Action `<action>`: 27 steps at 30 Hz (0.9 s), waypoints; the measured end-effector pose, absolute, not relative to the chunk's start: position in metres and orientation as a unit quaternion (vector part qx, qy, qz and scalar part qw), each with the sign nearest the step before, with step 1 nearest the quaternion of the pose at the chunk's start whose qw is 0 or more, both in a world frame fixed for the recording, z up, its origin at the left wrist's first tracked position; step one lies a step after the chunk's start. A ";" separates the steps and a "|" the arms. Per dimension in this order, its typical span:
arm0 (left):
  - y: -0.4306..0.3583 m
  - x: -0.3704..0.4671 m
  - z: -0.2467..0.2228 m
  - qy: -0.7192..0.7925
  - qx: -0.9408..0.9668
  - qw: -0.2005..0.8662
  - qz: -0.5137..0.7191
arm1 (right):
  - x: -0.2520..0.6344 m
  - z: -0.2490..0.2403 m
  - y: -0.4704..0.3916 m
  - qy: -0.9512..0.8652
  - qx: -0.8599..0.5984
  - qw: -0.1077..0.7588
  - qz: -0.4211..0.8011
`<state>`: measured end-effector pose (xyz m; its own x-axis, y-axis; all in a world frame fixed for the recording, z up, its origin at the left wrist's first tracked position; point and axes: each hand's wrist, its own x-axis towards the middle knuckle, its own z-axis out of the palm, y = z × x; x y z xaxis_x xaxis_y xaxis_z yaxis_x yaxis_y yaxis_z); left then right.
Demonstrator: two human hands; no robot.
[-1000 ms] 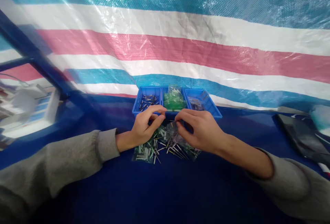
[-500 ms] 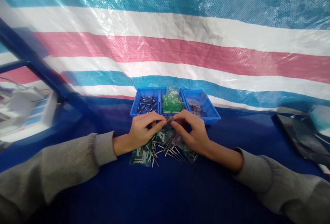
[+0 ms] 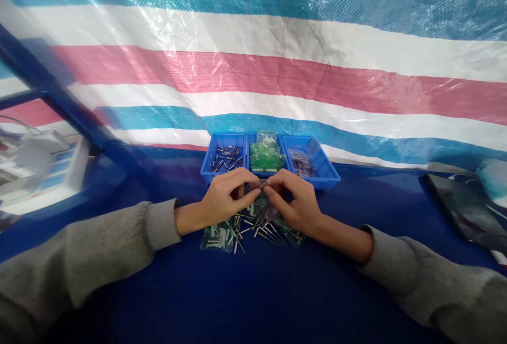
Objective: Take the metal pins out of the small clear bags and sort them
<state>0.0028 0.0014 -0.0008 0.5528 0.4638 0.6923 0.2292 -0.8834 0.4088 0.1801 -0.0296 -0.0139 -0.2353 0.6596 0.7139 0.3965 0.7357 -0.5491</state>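
Note:
My left hand (image 3: 227, 196) and my right hand (image 3: 296, 200) meet in front of the bins, thumb and forefinger of each pinched on the top edge of a small clear plastic bag (image 3: 261, 184). Their fingertips almost touch, and they cover much of the bag. Below them lies a loose pile of thin metal pins (image 3: 269, 233) that look like pop rivets. To the left of the pile, a clear bag (image 3: 216, 238) holds pale, short pieces. More clear plastic shows under my right hand, its contents hard to make out.
Three joined blue bins stand behind my hands: the left bin (image 3: 206, 167) with metal pins, the middle with green packets (image 3: 266, 156), the right with clear bags (image 3: 301, 164). A dark flat device (image 3: 463, 212) lies at right. Striped sheeting (image 3: 253, 69) hangs behind the blue table (image 3: 253, 296).
My left fingertips have shifted slightly right, closer to my right fingertips, along the bag's edge. The right hand has barely moved.

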 end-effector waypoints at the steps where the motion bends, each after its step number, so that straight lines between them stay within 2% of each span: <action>1: 0.001 0.003 -0.001 0.200 0.871 0.138 0.428 | 0.180 -0.014 -0.030 -0.777 -0.337 0.518 0.122; 27: -0.002 0.004 -0.001 0.203 0.887 0.124 0.396 | 0.177 -0.013 -0.030 -0.814 -0.300 0.488 0.097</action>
<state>0.0038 -0.0017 -0.0009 0.6046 0.4580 0.6517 0.2616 -0.8870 0.3806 0.1769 -0.0300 -0.0129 -0.3431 0.5831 0.7364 0.3935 0.8011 -0.4510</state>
